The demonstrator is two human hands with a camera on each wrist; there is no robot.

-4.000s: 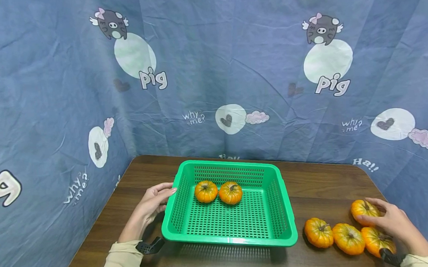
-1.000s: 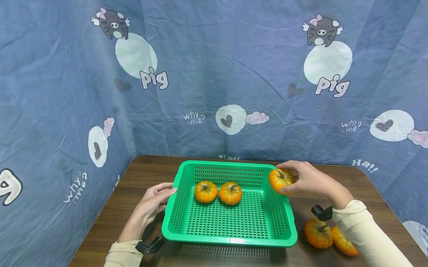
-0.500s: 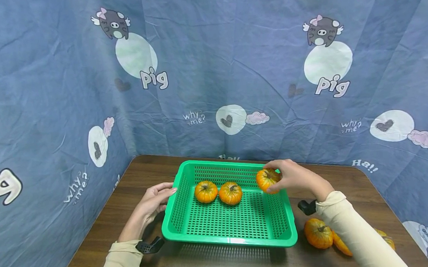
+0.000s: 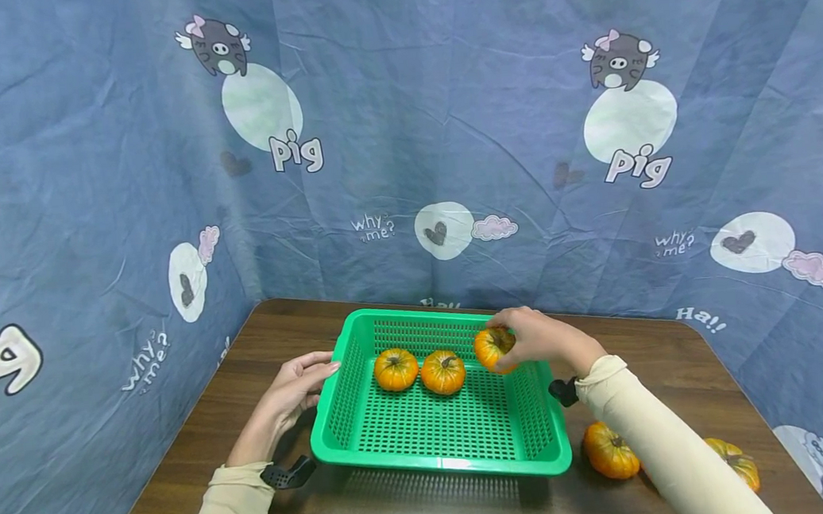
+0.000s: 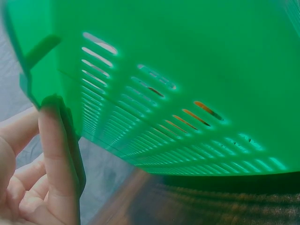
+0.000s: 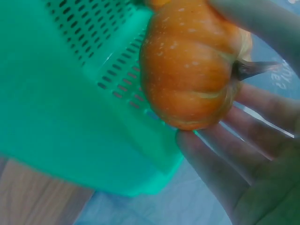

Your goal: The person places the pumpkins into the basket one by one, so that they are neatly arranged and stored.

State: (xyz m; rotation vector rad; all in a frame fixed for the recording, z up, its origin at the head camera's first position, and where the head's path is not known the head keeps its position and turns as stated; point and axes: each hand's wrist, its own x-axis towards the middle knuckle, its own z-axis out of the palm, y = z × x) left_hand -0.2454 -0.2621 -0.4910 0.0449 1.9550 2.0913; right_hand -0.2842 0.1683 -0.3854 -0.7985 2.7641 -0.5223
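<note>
My right hand [image 4: 541,339] holds a small orange pumpkin [image 4: 490,349] over the back right part of a green plastic basket [image 4: 443,463]. In the right wrist view, thumb and fingers span this pumpkin [image 6: 187,70], its stem toward the palm. Two more pumpkins lie side by side in the basket, one to the left [image 4: 395,369] and one in the middle [image 4: 443,372]. At the basket's left rim, my left hand [image 4: 295,388] grips the edge. Seen from the left wrist, the hand [image 5: 49,173] is at the rim beside the slotted basket wall [image 5: 211,47].
Right of the basket on the brown wooden table [image 4: 649,368] sit a pumpkin [image 4: 610,452] and, farther right, another pumpkin [image 4: 734,461]. The right sleeve [image 4: 671,434] covers most of one between them. A blue printed cloth [image 4: 403,130] hangs behind and at both sides.
My right hand picked up a pumpkin from the group at the right and carried it left over the basket, moving further left in the last second. The left hand and basket stayed put.
</note>
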